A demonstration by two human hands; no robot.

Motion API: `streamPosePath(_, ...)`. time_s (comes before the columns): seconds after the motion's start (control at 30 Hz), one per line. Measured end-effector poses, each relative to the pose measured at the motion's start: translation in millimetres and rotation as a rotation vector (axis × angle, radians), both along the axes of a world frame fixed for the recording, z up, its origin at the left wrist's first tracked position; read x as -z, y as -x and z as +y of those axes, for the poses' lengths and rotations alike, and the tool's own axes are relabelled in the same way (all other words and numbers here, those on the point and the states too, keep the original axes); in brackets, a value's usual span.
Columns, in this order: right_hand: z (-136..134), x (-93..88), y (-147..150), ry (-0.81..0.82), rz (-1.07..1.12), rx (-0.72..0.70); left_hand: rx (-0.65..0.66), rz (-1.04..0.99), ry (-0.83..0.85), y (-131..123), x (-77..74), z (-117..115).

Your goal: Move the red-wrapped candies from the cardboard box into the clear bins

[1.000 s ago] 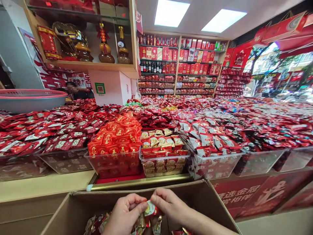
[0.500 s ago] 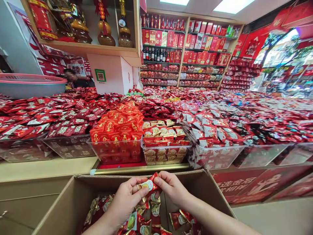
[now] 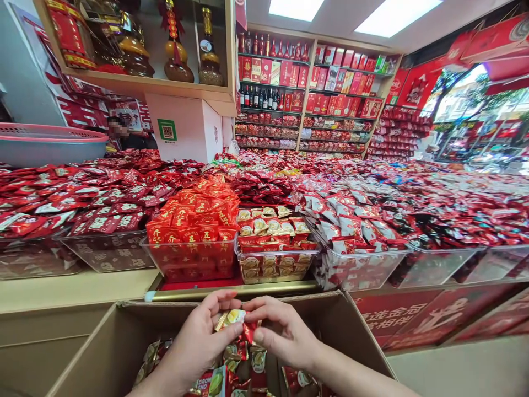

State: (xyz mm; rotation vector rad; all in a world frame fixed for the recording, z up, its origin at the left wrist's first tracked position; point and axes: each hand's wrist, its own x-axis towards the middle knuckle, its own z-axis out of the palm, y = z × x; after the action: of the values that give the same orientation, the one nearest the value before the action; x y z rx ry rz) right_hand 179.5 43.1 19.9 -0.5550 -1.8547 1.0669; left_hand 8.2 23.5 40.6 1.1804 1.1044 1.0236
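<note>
From my remote station I am seeing: left hand (image 3: 202,333) pinching one end of small packet (image 3: 236,316); packet hovering over carton (image 3: 349,325), near middle of far edge; right hand (image 3: 285,333) clamping packet's red end; loose packets (image 3: 300,379) lying below, toward carton's right edge.

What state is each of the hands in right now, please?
Left hand: closed, holding a durian-print wrapped sweet between thumb and fingers.
Right hand: closed, pinching the red end of the same sweet.
</note>
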Motion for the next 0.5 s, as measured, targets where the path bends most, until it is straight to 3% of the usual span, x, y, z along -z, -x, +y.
streamPosePath(0.1, 0, 6.1, 6, 0.343, 0.16, -0.007, -0.017, 0.087, -0.136, -5, 0.1, -3)
streamPosePath(0.17, 1, 11.8, 9, 0.469, 0.234, -0.009, -0.035, 0.031, -0.14, -9, -0.7, -5)
streamPosePath(0.3, 2, 16.8, 10, 0.536, 0.266, -0.023, -0.08, -0.087, -0.069, -13, -3.0, -3)
streamPosePath(0.5, 1, 16.1, 11, 0.579, 0.154, -0.09, -0.055, -0.066, -0.059, -13, 0.0, -1)
